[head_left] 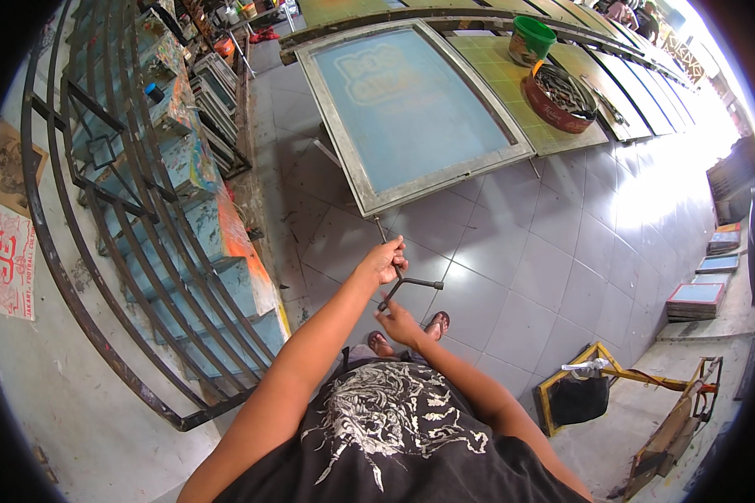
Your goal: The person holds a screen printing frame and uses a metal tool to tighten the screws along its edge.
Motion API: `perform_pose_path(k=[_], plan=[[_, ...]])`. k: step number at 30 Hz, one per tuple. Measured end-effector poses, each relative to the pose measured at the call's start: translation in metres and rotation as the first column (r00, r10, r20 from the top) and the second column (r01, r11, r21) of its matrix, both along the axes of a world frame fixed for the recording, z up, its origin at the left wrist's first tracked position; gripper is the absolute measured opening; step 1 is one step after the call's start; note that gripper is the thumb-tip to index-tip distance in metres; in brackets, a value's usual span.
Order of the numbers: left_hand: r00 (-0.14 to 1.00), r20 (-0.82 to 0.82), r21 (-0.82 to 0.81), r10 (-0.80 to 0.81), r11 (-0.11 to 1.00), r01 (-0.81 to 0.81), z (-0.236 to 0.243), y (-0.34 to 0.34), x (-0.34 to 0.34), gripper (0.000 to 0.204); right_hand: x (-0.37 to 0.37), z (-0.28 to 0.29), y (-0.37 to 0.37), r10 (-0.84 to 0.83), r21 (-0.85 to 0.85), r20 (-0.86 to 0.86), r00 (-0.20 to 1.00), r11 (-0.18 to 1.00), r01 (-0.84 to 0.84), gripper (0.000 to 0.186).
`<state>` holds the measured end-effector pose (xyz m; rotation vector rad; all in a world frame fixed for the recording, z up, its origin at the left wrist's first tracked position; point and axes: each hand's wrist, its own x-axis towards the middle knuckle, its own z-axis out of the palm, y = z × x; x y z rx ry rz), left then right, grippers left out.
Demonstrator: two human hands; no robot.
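My left hand (pixel 384 260) is closed around the shaft of a dark three-armed socket wrench (pixel 415 281). The shaft's far end meets the near left corner of a screen-printing frame (pixel 486 172) with stretched blue mesh (pixel 411 117). Faint lettering marks that mesh. At the wrench's lower arm, my right hand (pixel 401 325) has its fingers bent against the tip. A third arm of the wrench sticks out to the right, untouched. Whatever the far end turns or fits on is too small to make out.
Dark metal railing (pixel 134 193) and paint-stained blue steps (pixel 184 159) line the left. On the yellow-green table (pixel 554 138) stand a green bucket (pixel 530 42) and a round red tin (pixel 554 109) of tools. Stacked frames (pixel 695 302) and a yellow frame (pixel 545 402) sit at right.
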<state>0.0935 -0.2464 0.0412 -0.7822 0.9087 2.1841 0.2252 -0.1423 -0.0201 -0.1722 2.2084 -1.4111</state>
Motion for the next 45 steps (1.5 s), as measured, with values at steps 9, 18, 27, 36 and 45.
perform_pose_path(k=[9, 18, 27, 36, 45], plan=[[0.999, -0.020, 0.130, 0.040, 0.991, -0.038, -0.005, -0.004, -0.002, 0.023, -0.015, 0.081, 0.043, -0.202, -0.333, -0.001, 0.979, 0.924, 0.190, 0.043], [0.998, -0.018, -0.050, 0.064, 0.997, -0.065, -0.012, 0.005, -0.008, 0.023, -0.037, 0.020, 0.065, -0.264, 0.093, -0.154, 0.952, 0.955, 0.280, 0.053], [0.987, -0.161, 0.016, -0.001, 1.000, 0.003, 0.002, -0.006, 0.007, 0.017, -0.028, 0.025, 0.006, 0.034, -0.395, 0.459, 0.888, 0.903, 0.170, 0.042], [0.963, -0.240, 0.259, -0.123, 0.948, 0.185, 0.004, -0.024, 0.023, 0.023, -0.021, 0.094, 0.039, 0.184, -0.777, 0.581, 0.793, 0.416, 0.473, 0.062], [0.980, -0.194, 0.092, -0.037, 0.994, 0.056, 0.004, -0.009, 0.024, 0.020, -0.005, 0.080, 0.048, -0.374, -0.779, 0.272, 0.887, 0.456, 0.431, 0.062]])
